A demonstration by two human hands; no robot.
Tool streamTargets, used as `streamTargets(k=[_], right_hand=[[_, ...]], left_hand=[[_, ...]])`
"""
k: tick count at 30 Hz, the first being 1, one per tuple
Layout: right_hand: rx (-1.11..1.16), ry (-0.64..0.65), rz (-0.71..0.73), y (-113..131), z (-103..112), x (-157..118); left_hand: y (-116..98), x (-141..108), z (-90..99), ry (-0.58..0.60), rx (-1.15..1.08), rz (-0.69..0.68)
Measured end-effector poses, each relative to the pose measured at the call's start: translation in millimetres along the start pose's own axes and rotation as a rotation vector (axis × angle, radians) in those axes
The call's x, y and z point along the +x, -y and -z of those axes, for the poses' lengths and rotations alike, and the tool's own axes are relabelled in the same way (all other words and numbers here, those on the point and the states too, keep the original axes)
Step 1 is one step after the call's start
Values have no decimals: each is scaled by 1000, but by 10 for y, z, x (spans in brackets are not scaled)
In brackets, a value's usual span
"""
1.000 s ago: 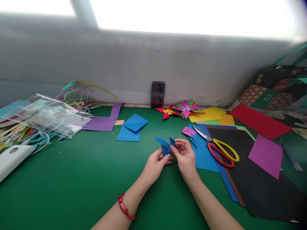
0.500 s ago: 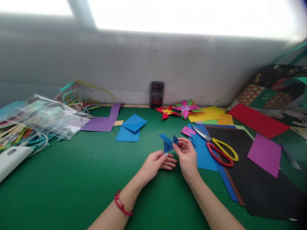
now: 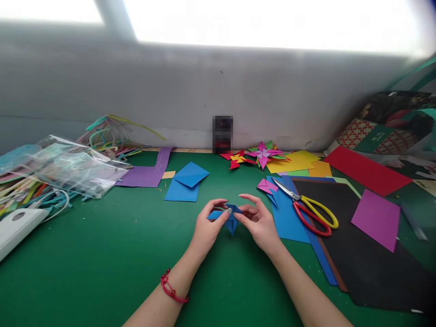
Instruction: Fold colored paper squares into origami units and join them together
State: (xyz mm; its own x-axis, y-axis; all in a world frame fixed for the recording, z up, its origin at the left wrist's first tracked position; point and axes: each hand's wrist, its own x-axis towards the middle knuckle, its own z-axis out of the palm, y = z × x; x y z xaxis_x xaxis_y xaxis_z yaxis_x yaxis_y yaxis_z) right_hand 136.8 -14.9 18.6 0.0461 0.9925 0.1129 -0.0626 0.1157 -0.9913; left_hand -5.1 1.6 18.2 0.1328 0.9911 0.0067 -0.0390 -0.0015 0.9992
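Note:
Between my hands, above the green table [image 3: 136, 254], is a folded blue paper piece [image 3: 232, 222] with pointed flaps, one tip facing down and another out to the left. My left hand [image 3: 209, 227] pinches it, the thumb pressed on its middle and the fingers behind. My right hand [image 3: 259, 225] grips its right side between thumb and curled fingers, the index finger raised. Parts of the paper are hidden behind the fingers. Beyond my left hand lie two blue paper squares [image 3: 190, 175], one overlapping the other.
Scissors [image 3: 316, 215] with one red and one yellow handle lie on blue and black sheets [image 3: 344, 236] at right. Folded paper flowers [image 3: 264, 154] sit near the wall. Purple paper [image 3: 143, 176], a clear bag [image 3: 85, 168] and pipe cleaners are at left, beside a white device [image 3: 20, 227].
The blue folded paper has turned so a point faces down, and has moved slightly left and nearer. My left hand's thumb has shifted from its lower edge to its middle.

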Motion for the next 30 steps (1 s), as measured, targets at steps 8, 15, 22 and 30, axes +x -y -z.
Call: streamTargets(k=[8, 15, 22, 30], right_hand=[[21, 47, 11, -41, -27, 5], [-14, 171, -31, 28, 100, 10], [-29, 364, -90, 46, 56, -57], [-51, 198, -183, -34, 47, 7]], left_hand=[[17, 11, 33, -80, 45, 110], [-160, 86, 256, 382, -26, 254], [-92, 68, 308, 480, 286, 116], [-24, 51, 179, 29, 389, -107]])
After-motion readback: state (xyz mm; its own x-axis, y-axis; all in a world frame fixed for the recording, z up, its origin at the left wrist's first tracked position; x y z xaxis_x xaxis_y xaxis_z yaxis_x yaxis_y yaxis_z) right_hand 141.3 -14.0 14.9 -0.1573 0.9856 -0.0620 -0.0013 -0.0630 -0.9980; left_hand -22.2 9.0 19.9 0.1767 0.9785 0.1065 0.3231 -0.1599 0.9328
